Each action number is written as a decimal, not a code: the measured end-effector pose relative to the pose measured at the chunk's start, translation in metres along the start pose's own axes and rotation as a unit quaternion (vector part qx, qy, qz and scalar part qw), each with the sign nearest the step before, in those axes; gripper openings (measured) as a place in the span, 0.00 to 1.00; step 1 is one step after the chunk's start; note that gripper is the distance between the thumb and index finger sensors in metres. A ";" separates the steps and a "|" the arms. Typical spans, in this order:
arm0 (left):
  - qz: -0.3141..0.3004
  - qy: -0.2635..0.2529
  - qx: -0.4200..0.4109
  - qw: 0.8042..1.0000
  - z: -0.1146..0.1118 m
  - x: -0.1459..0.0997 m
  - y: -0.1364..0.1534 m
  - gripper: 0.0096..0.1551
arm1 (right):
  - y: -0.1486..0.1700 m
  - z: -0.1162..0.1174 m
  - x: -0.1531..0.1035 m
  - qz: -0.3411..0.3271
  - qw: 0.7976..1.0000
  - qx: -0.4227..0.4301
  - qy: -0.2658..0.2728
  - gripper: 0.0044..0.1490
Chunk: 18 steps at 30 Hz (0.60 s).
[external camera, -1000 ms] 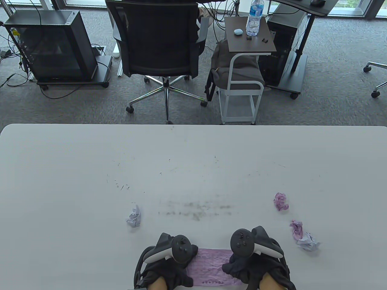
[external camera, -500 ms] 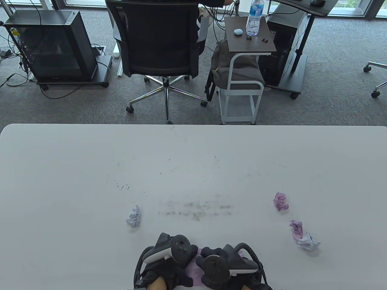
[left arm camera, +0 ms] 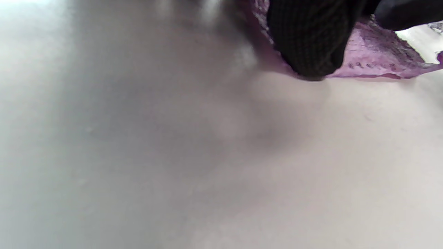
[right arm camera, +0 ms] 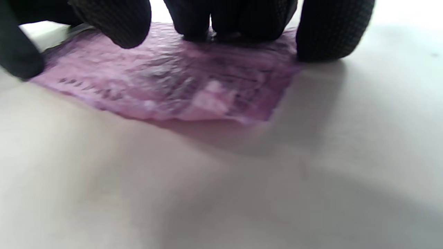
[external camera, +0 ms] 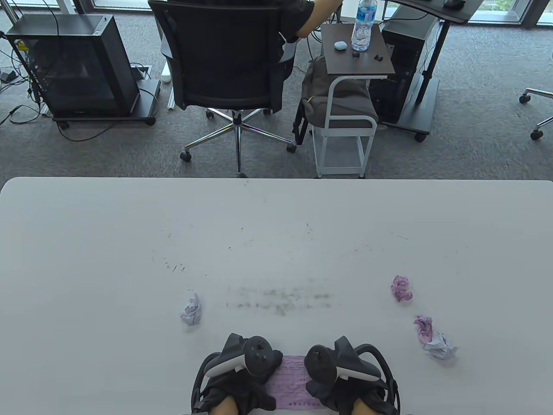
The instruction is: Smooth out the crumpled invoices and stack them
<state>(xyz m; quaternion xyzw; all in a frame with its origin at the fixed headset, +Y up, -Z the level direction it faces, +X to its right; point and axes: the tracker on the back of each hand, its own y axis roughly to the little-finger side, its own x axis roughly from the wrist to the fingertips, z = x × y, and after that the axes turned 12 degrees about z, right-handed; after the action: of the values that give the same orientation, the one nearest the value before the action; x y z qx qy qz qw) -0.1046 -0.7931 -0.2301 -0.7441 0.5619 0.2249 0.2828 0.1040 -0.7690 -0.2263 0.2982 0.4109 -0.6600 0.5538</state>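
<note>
Pink, creased paper invoice lies at the tabletop's near edge, left hand and right hand pressing flat on it. Four crumpled paper balls remain: white, pink, pink, white; no stack formed. Left wrist view: a gloved fingertip bears on the sheet's edge. Right wrist view: fingers spread along the sheet; print illegible.

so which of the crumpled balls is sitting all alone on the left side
The whitish crumpled ball, left of the hands. The other three, a pink ball, a pink wad and a pale ball, all lie on the right.
</note>
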 end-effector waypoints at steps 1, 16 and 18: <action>0.000 0.000 0.000 1.000 0.000 0.000 0.000 0.56 | 0.007 -0.001 0.000 0.016 1.000 0.014 0.004 0.38; 0.000 -0.002 0.006 1.000 0.000 0.000 0.000 0.56 | 0.043 0.003 0.005 0.091 0.990 0.093 0.050 0.49; 0.000 -0.002 0.005 1.000 0.000 0.000 0.000 0.56 | 0.045 0.004 0.006 0.094 0.988 0.114 0.039 0.49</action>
<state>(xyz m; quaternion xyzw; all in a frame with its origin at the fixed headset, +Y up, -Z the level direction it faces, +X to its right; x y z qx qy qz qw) -0.1046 -0.7935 -0.2299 -0.7422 0.5622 0.2240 0.2878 0.1467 -0.7777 -0.2385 0.4220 0.3241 -0.6359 0.5591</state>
